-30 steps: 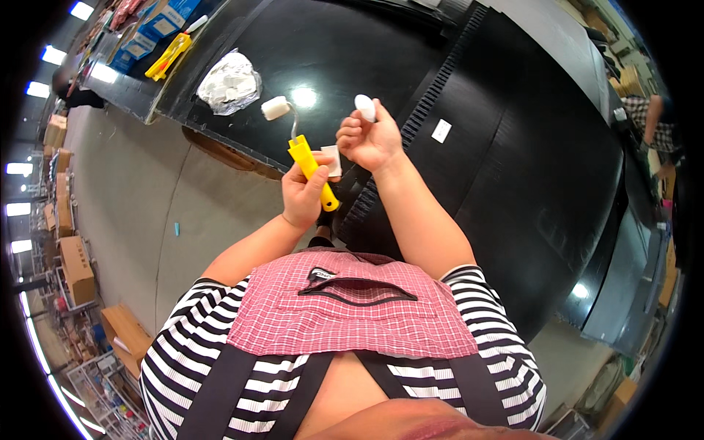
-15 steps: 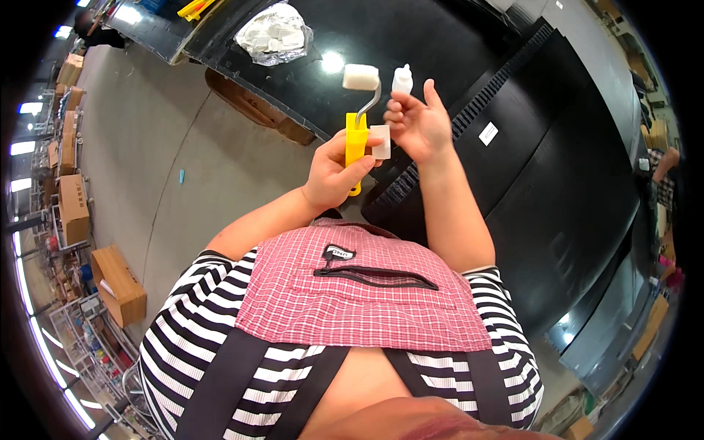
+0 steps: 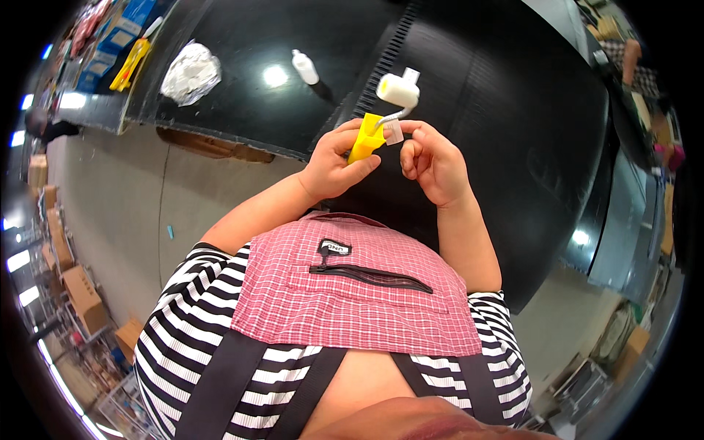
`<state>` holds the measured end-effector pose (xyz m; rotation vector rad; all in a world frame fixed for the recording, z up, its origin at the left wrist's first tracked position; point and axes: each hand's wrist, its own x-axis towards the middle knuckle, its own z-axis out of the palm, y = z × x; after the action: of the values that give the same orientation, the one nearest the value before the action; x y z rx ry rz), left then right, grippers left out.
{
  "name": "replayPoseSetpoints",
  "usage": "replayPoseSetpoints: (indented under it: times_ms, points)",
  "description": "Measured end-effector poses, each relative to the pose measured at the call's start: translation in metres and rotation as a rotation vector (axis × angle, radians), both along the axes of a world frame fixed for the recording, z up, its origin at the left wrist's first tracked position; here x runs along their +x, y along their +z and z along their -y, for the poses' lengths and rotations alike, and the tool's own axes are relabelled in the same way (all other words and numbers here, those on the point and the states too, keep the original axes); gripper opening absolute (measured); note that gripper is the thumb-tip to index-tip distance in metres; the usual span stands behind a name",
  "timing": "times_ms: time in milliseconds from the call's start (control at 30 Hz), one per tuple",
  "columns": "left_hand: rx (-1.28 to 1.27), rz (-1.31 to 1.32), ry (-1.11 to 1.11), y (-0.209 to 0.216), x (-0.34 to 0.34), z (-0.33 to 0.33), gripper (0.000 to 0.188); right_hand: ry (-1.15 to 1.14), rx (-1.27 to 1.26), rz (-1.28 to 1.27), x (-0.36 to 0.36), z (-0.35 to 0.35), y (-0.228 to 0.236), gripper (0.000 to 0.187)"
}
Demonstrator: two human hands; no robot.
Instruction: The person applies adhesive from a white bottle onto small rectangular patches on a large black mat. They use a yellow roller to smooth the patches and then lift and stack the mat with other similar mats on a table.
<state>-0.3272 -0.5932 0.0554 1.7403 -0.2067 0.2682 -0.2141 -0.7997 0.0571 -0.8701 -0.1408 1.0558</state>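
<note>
My left hand (image 3: 334, 163) is closed around the yellow handle of a small paint roller (image 3: 364, 139). The bent metal rod carries a white roller sleeve (image 3: 397, 91), tilted up to the right. A small whitish tag (image 3: 394, 132) sits beside the handle, near my left fingertips. My right hand (image 3: 438, 165) is just right of it, with the index finger reaching to the tag and the other fingers loosely bent. Nothing shows in its grasp; whether the fingertip touches the tag, I cannot tell.
A black work surface (image 3: 506, 139) spreads ahead and right. On it stand a white squeeze bottle (image 3: 304, 67) and a crumpled clear plastic bag (image 3: 192, 73) with pale pieces. Yellow tools (image 3: 132, 64) lie far left, beside blue boxes (image 3: 121, 33). A white label (image 3: 411, 75) shows behind the roller.
My view has turned right, so the bottle and bag appear farther left. The roller has tipped toward the right in my left hand. My right index finger has come to the tag.
</note>
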Motion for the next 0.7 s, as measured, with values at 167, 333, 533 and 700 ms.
replayPoseSetpoints:
  times_ms: [167,333,533,700]
  points:
    - [0.244,0.188,-0.216,0.002,0.023,0.028,0.033,-0.217,-0.149,0.02,-0.001,0.033,0.012,0.021]
    - [0.278,0.175,-0.316,-0.008,0.035,0.05,0.027,-0.234,-0.298,0.214,0.017,0.071,0.006,0.027]
    - [0.14,-0.044,-0.228,-0.034,0.038,0.047,0.031,-0.412,-0.497,0.437,0.062,0.117,-0.021,0.029]
    - [0.052,-0.112,-0.146,-0.055,0.044,0.039,0.029,-0.457,-0.628,0.613,0.094,0.114,-0.044,0.009]
